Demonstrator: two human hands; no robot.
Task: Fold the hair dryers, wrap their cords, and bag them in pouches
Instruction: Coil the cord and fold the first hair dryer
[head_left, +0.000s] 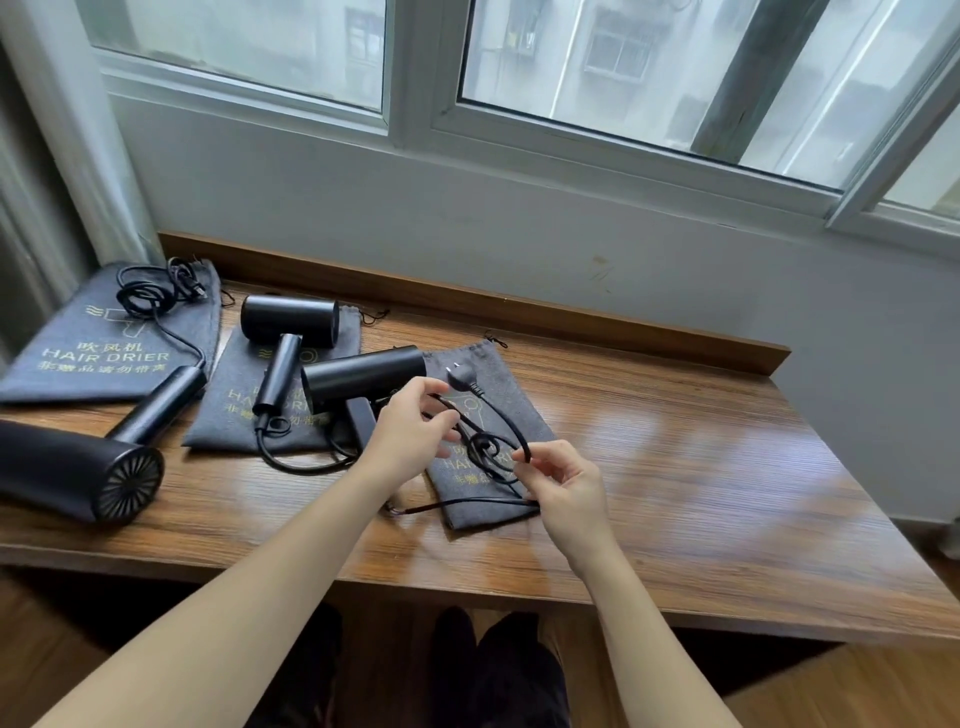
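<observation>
Three black hair dryers lie on a wooden table (701, 467). The nearest one to my hands, the right hair dryer (363, 375), rests partly on a grey pouch (498, 512). Its black cord (496, 415) loops over that pouch, and the plug (458, 378) lies at the top. My left hand (410, 431) pinches the cord near the dryer. My right hand (563, 480) pinches the cord's loop further right. The middle hair dryer (288, 322) lies on a second pouch (228, 415). The left hair dryer (78, 467) has its coiled cord (150, 296) on a third pouch (67, 364).
A wooden backboard (519, 306) runs along the table's far edge under a window (623, 78). A curtain (62, 156) hangs at the far left. My shoes (498, 670) show on the floor below the table's front edge.
</observation>
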